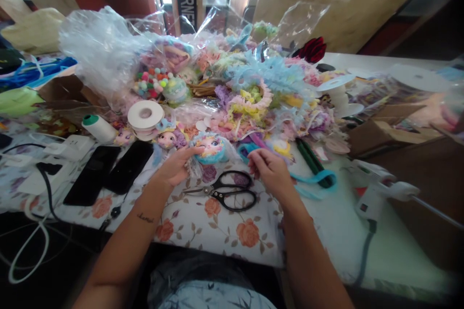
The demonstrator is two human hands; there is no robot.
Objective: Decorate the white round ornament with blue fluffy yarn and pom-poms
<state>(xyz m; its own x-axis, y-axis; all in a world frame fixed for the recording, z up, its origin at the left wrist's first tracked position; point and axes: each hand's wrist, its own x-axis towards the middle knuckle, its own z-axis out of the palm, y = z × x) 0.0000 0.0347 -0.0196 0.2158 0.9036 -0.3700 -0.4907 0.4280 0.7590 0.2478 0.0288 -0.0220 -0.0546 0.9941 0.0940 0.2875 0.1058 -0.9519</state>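
My left hand (175, 166) grips the edge of a round doll-face ornament (208, 148) with pale blue trim and a painted face, thumb and fingers at its left side. A little to the right, my right hand (266, 166) is closed in a pinch, and what is between its fingers is hidden. Light blue ribbon (319, 188) loops out on the right of that hand, and more blue shows behind it. Between my forearms, black-handled scissors (234, 198) lie on the flowered cloth (213, 231), blades pointing left and slightly apart.
Two dark phones (92, 176) and a white power strip (47, 176) with cables lie left. A ribbon spool (145, 115) and a thread cone (99, 128) stand behind them. Lace and trims (268, 77) heap at the back. A glue gun (379, 186) and cardboard box (387, 130) are right.
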